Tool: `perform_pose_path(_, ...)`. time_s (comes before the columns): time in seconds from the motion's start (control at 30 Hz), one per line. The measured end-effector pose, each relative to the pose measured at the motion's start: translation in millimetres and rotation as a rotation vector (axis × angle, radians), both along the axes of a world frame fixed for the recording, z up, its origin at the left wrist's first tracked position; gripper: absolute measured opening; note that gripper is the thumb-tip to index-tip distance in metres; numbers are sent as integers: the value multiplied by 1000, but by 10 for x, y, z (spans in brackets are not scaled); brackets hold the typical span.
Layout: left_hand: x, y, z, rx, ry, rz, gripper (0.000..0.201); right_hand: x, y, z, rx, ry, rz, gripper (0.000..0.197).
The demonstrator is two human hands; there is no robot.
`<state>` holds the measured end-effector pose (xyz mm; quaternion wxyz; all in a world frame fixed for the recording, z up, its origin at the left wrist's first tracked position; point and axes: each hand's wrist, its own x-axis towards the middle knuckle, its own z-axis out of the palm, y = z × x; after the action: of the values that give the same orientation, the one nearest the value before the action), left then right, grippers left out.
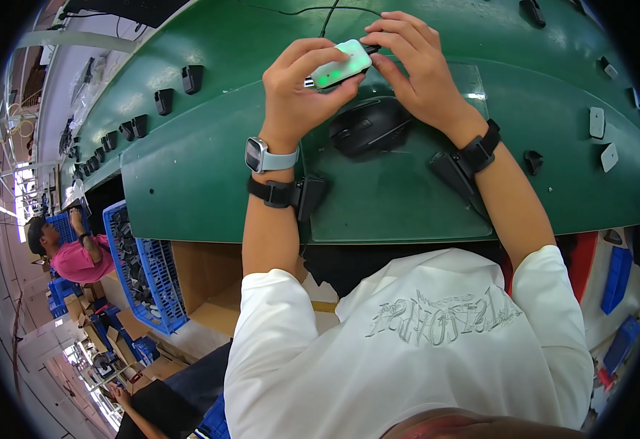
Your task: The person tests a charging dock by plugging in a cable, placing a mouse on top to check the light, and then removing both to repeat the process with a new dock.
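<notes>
My left hand [301, 88] is closed round a small white box-shaped device [342, 64] that glows green, its thumb below and fingers above. A metal plug end [309, 82] sticks out at the device's left end. At the other end, my right hand [418, 73] pinches a black cable plug [371, 50] that meets the device; whether it is fully seated I cannot tell. A black computer mouse [369, 126] lies on the green table just below the hands.
The green table [210, 168] curves across the view. Black plastic housings [192, 78] stand in a row at its left; white covers [596, 123] lie at its right. A blue crate [166, 271] of parts and a cardboard box [210, 282] sit below its edge. A person in pink [82, 256] works at far left.
</notes>
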<state>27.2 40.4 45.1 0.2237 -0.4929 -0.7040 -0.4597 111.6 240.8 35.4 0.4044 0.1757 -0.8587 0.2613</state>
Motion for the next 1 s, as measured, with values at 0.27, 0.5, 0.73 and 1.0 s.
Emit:
perform_pose_path(0.27,-37,-17,-40,-9,-35,-9,34,-207,20,-175,-45,308,131,30)
perform_pose_path(0.5,-67,-82,22,-76,-199,-121,38,-45,94,-198,-98,-284,129,22)
perform_pose_path(0.73,90,-151,276,-191,-234,-97,40,13,53,-243,-611,-551,335,18)
perform_pose_path(1.0,-567,-732,60,-108,-519,349,31,-5,112,-92,-709,-571,61,17)
